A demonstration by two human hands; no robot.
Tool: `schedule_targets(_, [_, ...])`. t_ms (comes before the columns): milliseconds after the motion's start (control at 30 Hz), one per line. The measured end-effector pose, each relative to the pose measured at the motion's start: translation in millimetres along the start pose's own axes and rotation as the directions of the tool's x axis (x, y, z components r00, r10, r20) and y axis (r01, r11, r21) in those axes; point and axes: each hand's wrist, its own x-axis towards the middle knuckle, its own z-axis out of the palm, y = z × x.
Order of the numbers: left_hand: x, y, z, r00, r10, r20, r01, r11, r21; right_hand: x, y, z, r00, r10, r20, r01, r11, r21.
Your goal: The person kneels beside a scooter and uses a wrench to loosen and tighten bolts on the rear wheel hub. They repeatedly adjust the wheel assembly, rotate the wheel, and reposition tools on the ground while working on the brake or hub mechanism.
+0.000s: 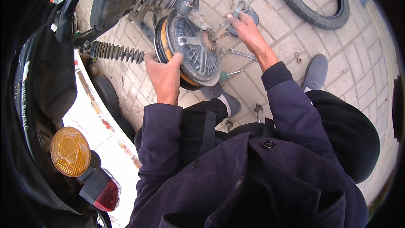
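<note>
Tilted in front of me is a bare wheel rim with a black spoked face, an orange band and no tyre. My left hand grips its near left edge, thumb on top and fingers down the side. To the right of the axle, my right hand reaches low with thumb and fingers closed on a small grey metal piece with a curved end. Partly under that hand lies a dark rounded part; its kind is unclear. The fingertips of both hands are partly hidden.
Two coil-spring shock absorbers hang from the bike's rear at left. A loose tyre lies at far right. A green-handled screwdriver, a socket wrench and small rings lie on the paving. My shoes flank the work.
</note>
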Motion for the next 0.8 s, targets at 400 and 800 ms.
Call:
schedule_targets(400, [-1.2, -0.7, -0.8, 1.0, 0.017, 0.004, -0.017, 0.998, 0.057, -37.3, 15.0, 47.9, 0.911, -0.325, -0.253, 0.312, 0.946, -0.089])
schedule_targets(800, [-5.0, 3.3, -0.4, 1.0, 0.011, 0.028, -0.012, 0.999, 0.03, -66.3, 6.5, 71.4, 0.851, -0.355, -0.388, 0.317, 0.935, -0.159])
